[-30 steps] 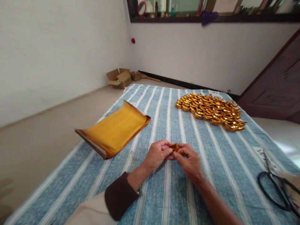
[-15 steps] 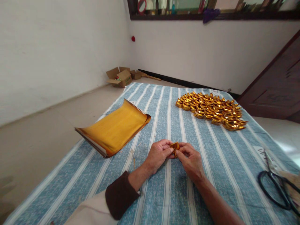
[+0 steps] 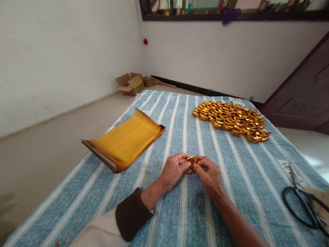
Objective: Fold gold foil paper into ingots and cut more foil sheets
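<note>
Between my two hands is a small folded piece of gold foil paper (image 3: pixel 192 159), partly covered by my fingers. My left hand (image 3: pixel 174 169) pinches its left side with thumb and fingers. On its right side, my right hand (image 3: pixel 210 175) grips it between thumb and forefinger. Both hands are just above the striped cloth. Farther right lies a cluster of folded gold paper ingots (image 3: pixel 228 118), shiny and boat-shaped, packed close together. To the left rests a stack of gold paper sheets (image 3: pixel 128 140) with curled edges.
A blue and white striped cloth (image 3: pixel 177 116) covers the table. Black-handled scissors (image 3: pixel 299 202) lie at the right edge. Beyond the table, an open cardboard box (image 3: pixel 133 85) stands on the floor by the wall. A dark wooden door (image 3: pixel 303 89) is at the right.
The folded gold paper has tilted slightly and catches more light. Both hands keep their pinch on it, with only small finger shifts on the right.
</note>
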Demonstrator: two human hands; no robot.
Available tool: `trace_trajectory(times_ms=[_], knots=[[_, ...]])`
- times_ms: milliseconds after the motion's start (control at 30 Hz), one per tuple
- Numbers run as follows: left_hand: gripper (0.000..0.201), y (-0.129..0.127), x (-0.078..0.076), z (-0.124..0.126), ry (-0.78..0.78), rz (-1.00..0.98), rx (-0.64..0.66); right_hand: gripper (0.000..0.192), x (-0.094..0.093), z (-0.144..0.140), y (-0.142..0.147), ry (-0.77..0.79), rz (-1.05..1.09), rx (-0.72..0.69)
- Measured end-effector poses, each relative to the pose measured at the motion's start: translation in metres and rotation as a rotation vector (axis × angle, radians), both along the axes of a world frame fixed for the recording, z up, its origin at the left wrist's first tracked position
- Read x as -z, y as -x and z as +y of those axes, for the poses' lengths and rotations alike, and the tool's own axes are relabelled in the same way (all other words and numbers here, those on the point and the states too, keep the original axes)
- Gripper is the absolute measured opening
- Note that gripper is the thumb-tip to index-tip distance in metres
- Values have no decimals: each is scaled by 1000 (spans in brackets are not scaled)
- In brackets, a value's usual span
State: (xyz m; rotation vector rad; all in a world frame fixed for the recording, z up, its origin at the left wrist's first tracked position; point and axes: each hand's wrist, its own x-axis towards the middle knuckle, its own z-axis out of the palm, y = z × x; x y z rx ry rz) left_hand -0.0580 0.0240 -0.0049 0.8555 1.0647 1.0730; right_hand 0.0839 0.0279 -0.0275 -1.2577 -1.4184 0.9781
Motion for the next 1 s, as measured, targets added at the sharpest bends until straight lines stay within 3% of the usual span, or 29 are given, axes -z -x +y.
trace_trajectory(times_ms=[1000], knots=[[18,1,0,0,-32,109,5,16,3,-1,-1,-125,-47,-39]])
